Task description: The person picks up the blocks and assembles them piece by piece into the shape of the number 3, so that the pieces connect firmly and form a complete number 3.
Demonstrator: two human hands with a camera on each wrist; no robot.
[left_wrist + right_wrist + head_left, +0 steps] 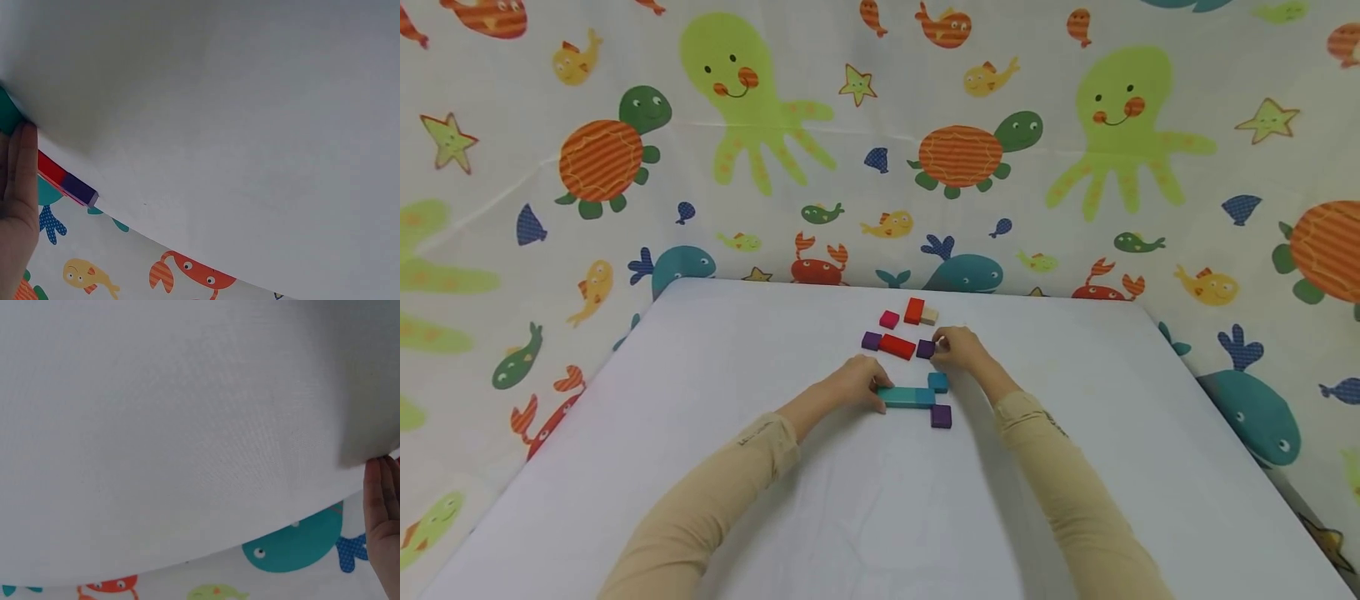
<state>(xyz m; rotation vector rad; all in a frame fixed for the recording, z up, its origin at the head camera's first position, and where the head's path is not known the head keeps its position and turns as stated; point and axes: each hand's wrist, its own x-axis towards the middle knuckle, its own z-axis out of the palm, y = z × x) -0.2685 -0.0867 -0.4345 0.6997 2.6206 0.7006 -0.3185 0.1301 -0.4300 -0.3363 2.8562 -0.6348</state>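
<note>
In the head view my left hand (856, 383) pinches the left end of a long teal block (908, 397), thumb on the near side and fingers on the far side. A blue block (937, 382) and a purple block (941, 417) touch its right end. Farther back, my right hand (957, 348) grips a small dark purple block (926, 349) by its right side. That block lies just right of a red block (897, 347), which has another purple block (872, 341) at its left end. Both wrist views show only part of each hand, at the frame edge.
Behind the red block lie a small crimson block (889, 320), an orange-red block (914, 311) and a beige block (929, 317) touching it. Everything lies on a white table (760, 333). A curtain (865, 125) printed with sea animals hangs along its back and sides.
</note>
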